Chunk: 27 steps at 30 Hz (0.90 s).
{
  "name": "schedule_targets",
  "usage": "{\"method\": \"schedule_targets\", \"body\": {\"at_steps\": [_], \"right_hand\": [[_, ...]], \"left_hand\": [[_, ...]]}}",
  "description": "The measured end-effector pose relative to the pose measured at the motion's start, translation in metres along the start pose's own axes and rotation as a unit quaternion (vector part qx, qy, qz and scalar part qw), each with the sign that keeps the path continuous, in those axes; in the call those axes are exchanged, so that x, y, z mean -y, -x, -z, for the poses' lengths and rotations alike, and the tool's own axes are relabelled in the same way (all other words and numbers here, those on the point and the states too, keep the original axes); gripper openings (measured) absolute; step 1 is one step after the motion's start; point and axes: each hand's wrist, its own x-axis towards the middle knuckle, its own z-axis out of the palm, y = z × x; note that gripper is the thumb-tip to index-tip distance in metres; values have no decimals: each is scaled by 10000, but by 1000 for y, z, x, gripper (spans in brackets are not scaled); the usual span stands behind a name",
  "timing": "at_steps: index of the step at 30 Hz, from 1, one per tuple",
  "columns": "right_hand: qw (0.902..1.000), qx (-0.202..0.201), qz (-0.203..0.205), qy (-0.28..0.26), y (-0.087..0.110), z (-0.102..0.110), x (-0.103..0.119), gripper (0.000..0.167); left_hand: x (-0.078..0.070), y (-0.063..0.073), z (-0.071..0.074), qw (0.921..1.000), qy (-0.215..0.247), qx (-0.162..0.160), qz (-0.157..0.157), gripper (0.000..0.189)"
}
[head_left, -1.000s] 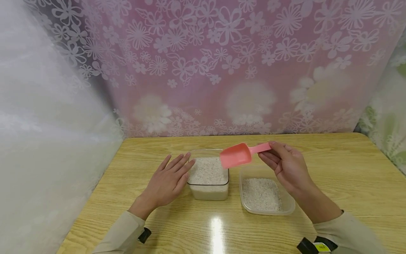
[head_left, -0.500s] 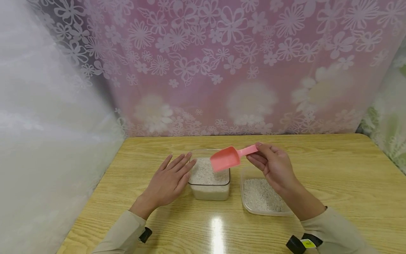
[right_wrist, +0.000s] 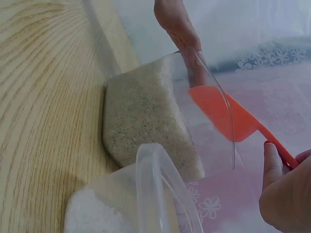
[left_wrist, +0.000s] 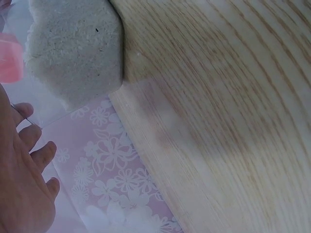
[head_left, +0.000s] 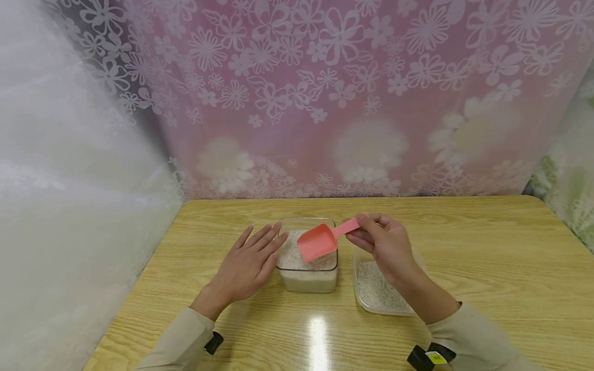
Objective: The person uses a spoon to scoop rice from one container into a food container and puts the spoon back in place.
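Observation:
A pink scoop (head_left: 317, 243) is tilted over the clear container (head_left: 308, 281) of rice (head_left: 291, 255), its bowl showing no rice inside. My right hand (head_left: 390, 250) pinches its handle between thumb and fingers. In the right wrist view, the scoop (right_wrist: 221, 114) overlaps the container's rim, above the rice (right_wrist: 146, 111). With its fingers spread and nearly straight, my left hand (head_left: 246, 265) touches the container's left rim. The left wrist view has fingertips (left_wrist: 46, 153) at that rim and part of the scoop (left_wrist: 10, 58).
To the right stands a second, translucent plastic container (head_left: 371, 311) with a lower layer of rice (head_left: 378, 291), partly hidden under my right forearm. Both containers are on a wood-grain table (head_left: 250, 335). A pink floral curtain (head_left: 297, 154) hangs behind its far edge.
My right hand has carried the scoop leftward and slightly down, from the gap between the containers to over the left container. The scoop tilts more. My left hand stays in place.

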Motion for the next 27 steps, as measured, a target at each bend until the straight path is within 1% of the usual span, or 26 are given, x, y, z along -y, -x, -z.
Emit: {"method": "schedule_targets", "body": {"at_steps": [4,7,10,14,20,27], "right_hand": [[9986,-85,160,502,0,-6,-5,26],[9966,-150,236,773,1,-10,-8,27],[9946,-191,253,992,2,-14,-9,29],[9923,-246,170,1201,2,-17,-11,29],[9932,-159,71,1155,1,-20,-16,26],[9945,9,-30,1048,2,-23,-20,26]], "left_hand": [[0,0,0,10000,-29,32,10,48],[-1,1,0,10000,-6,61,28,48],[-1,1,1,10000,29,65,40,48],[-2,1,1,10000,54,47,45,47],[-1,1,0,10000,65,37,47,48],[-2,1,1,9999,81,88,75,47]]}}
